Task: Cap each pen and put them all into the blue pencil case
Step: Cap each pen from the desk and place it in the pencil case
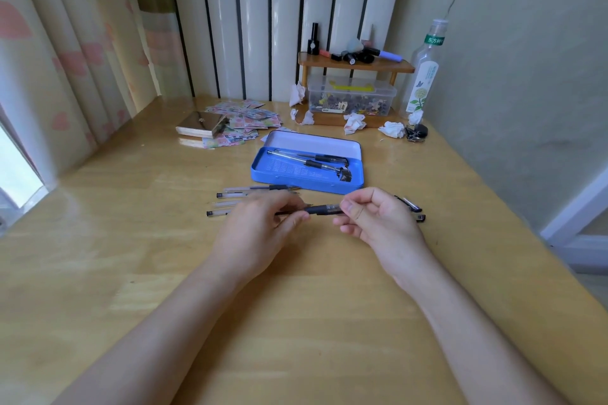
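An open blue pencil case (279, 179) lies on the wooden table, with two capped pens (309, 161) inside it. Just in front of the case, my left hand (260, 227) grips the barrel of a clear pen (320, 209), and my right hand (375, 217) pinches the cap end of the same pen. Several uncapped clear pens (237, 191) lie on the table behind my left hand. Two loose black caps (415, 211) rest to the right of my right hand, partly hidden by it.
A metal box (200, 124) and patterned paper notes (250, 120) lie at the back left. A wooden shelf (355, 66) over a clear plastic box (352, 97), crumpled tissues (391, 129), keys (416, 133) and a bottle (422, 76) stand at the back right.
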